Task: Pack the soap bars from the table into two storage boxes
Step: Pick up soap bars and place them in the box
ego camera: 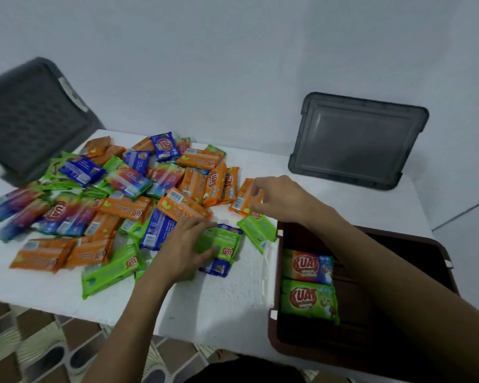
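Note:
Several wrapped soap bars in orange, green, blue and rainbow packs lie in a pile (127,194) across the white table (227,294). My left hand (186,247) rests on a green soap bar (224,241) near the pile's front edge, fingers curled around it. Further back, my right hand (277,194) pinches an orange soap bar (242,197). A brown storage box (398,341) stands open at the right under my right forearm. Two bars lie in its left side: a rainbow one (307,266) and a green one (310,299).
A dark grey lid (357,139) leans against the wall at the back right. A dark grey box or lid (31,117) stands tilted at the back left, blurred. Patterned floor tiles (39,349) show below the table's front edge.

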A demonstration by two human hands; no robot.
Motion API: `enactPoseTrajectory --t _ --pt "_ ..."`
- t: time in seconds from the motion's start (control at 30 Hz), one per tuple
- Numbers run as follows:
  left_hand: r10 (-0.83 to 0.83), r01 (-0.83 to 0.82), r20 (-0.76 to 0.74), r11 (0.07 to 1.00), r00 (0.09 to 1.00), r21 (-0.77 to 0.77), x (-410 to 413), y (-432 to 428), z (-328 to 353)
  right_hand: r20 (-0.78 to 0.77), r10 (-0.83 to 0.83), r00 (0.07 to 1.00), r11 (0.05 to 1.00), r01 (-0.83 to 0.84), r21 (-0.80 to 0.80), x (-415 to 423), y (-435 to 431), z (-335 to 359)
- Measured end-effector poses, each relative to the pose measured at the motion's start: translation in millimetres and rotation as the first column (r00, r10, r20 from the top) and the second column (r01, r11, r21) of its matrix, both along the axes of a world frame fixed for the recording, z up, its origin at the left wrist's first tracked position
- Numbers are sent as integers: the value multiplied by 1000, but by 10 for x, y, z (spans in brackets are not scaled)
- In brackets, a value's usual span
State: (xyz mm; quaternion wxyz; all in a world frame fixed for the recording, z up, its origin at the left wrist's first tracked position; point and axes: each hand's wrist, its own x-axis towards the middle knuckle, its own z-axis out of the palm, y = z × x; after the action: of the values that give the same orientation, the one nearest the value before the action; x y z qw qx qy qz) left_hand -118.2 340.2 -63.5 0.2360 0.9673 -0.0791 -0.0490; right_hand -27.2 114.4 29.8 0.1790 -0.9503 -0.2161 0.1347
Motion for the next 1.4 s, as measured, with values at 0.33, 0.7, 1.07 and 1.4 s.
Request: enactPoseTrajectory --t 0.33,0.7,1.07,1.4 --pt "-101 103 -49 993 994 48 55 144 -133 -338 162 927 833 -312 -457 280 463 -317" --pt "-104 105 -55 994 993 13 69 191 -149 -386 167 907 696 -386 -606 292 722 -446" --pt "-79 76 -35 994 996 -85 146 278 -48 -416 57 908 981 -129 -146 484 399 -33" --pt "257 -247 162 966 953 -79 862 730 238 -322 88 942 913 53 404 383 123 79"
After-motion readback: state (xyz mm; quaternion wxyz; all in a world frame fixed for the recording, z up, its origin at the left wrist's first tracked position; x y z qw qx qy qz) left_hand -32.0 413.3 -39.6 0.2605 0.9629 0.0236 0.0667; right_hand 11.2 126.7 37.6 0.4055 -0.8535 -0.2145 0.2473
